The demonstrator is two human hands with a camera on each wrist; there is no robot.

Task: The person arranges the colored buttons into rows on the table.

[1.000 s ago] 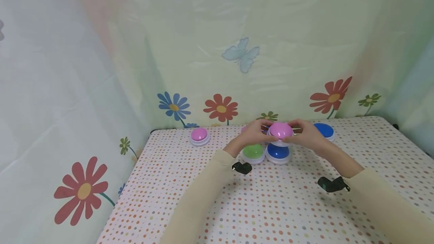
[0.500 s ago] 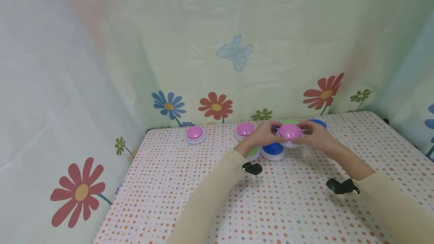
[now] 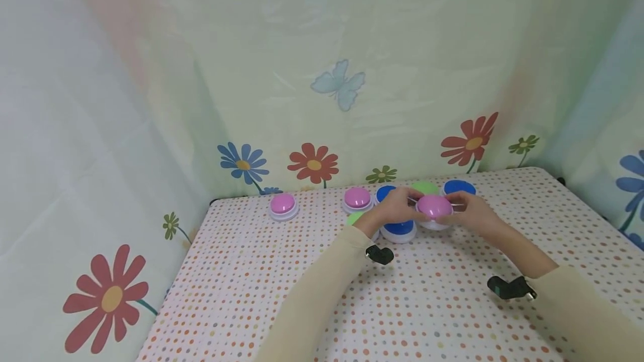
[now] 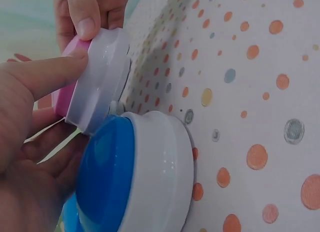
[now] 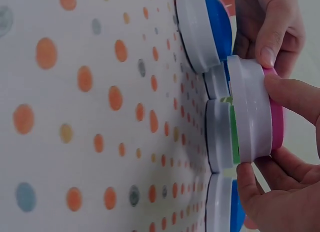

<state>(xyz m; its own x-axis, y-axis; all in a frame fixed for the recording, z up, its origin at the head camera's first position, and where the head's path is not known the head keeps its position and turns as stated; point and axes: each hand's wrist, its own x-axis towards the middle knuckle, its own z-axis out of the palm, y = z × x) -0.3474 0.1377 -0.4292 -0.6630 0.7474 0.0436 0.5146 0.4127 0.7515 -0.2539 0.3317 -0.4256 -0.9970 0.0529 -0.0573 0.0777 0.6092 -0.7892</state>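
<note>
Both hands hold a domed push button [image 3: 434, 205] with a pink top and white base, one hand at each side. My left hand [image 3: 397, 206] grips its left side, thumb on the rim in the left wrist view. My right hand [image 3: 475, 212] grips the right side, with thumb and fingers around the rim. The right wrist view shows its white base [image 5: 252, 109] slightly above the tabletop. Just left of it sits a blue button [image 3: 399, 229], partly behind my left hand. A green button [image 3: 355, 218] beside that one is mostly covered by the left wrist.
Behind the held button stand a green button [image 3: 425, 187] and blue buttons, one at the right [image 3: 460, 187] and one further left [image 3: 385, 192]. Pink buttons sit at back centre [image 3: 358, 198] and far left [image 3: 283, 204]. A flowered curtain [image 3: 282, 82] rises behind the dotted tabletop [image 3: 241, 284].
The hands have carried the pink button rightward and down, from above the front blue button to a spot at its right. The view has shifted slightly too.
</note>
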